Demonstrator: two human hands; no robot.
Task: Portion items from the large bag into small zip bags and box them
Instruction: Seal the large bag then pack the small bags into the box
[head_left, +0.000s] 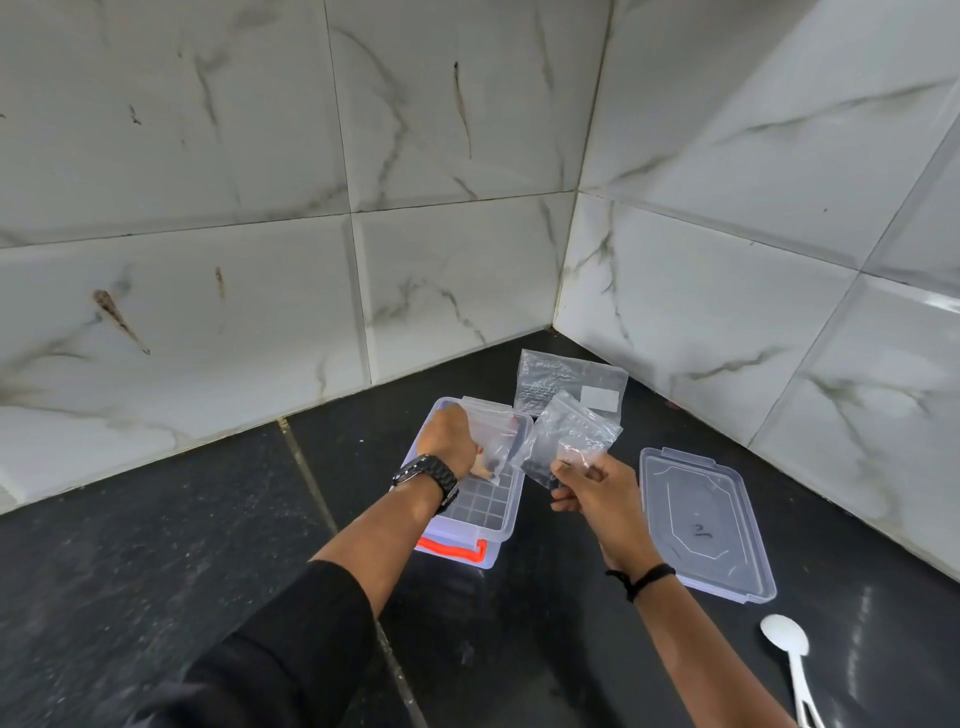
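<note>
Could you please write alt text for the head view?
A left hand lowers a small bag into an open clear box on a black counter, while the right hand pinches another small bag. The lid lies right.

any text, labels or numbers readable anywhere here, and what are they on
Nothing reads with certainty.
Clear lid: a dark handwritten mark near its middle, maybe "2" or "21"; too small to tell.
Large bag: fine print on its left part, too blurred to read.
Large bag's white label: looks blank.
Wristwatch, box, white spoon: no visible text.
</note>
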